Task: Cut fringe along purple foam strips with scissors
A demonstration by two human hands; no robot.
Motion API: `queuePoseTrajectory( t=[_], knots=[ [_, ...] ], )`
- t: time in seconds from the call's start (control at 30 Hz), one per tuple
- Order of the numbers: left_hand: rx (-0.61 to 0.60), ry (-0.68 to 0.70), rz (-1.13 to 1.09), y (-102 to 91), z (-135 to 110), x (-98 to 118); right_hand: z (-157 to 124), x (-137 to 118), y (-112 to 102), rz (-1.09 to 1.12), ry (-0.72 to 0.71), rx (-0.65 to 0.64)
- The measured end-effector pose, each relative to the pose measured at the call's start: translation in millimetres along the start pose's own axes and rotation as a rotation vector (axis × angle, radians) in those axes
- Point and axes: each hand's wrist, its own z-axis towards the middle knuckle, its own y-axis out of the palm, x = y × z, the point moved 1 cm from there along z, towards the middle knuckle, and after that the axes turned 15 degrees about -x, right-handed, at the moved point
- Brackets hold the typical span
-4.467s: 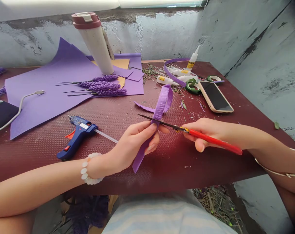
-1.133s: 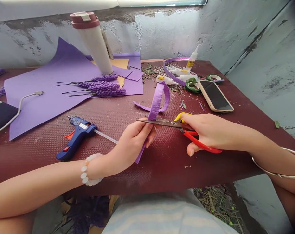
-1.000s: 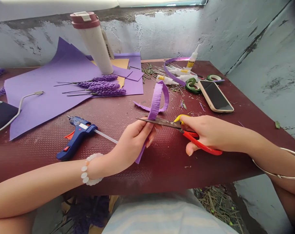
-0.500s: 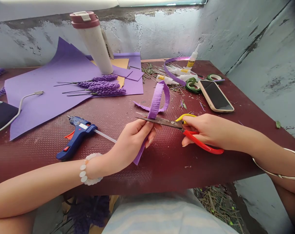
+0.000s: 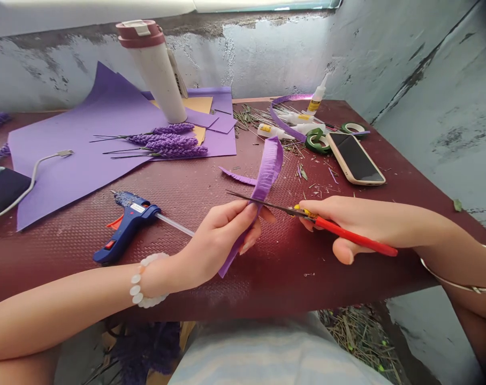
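Observation:
A purple fringed strip [image 5: 268, 167] is pinched between the thumb and fingers of my left hand [image 5: 225, 232]. Its upper part, cut into fine slits along one edge, curls over and trails to the left; its plain lower end hangs below my fingers. My right hand [image 5: 347, 222] grips scissors [image 5: 353, 235] with red and yellow handles. Their dark blades cross the strip just above my left thumb, pointing left. Whether the blades have bitten into the strip there I cannot tell.
A blue glue gun [image 5: 124, 227] lies left of my hands. Behind are purple sheets [image 5: 72, 139], purple flower stems [image 5: 171, 143] and a tumbler [image 5: 158, 80]. Glue bottles [image 5: 316, 99], green tape [image 5: 317, 140] and a phone [image 5: 356, 158] lie back right.
The scissors have turned so the handles look edge-on, and my right hand has rolled over with its thumb lower. The strip's upper part has twisted, leaning further right.

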Motion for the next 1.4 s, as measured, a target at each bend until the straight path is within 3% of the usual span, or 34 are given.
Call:
queuePoseTrajectory(
  t=[0.1, 0.37, 0.97, 1.17, 1.4],
  knots=[
    [-0.016, -0.002, -0.006, 0.6, 0.2, 0.6, 0.7, -3.7, 3.7, 0.007, 0.050, 0.015],
    [-0.032, 0.028, -0.056, -0.6, 1.1, -0.2, 6.0, -1.6, 6.1, 0.195, -0.063, -0.011],
    [-0.032, -0.007, -0.129, -2.0, 1.4, -1.6, 10.4, 7.6, 3.0, 0.125, -0.070, 0.002],
    [0.003, 0.030, -0.040, -2.1, 1.7, -1.2, 5.2, -0.4, 1.3, 0.022, 0.028, 0.052],
    [0.150, 0.098, 0.034, -5.0, 5.7, -3.7, 3.5, -8.0, 0.2, -0.111, 0.138, 0.155]
  ],
)
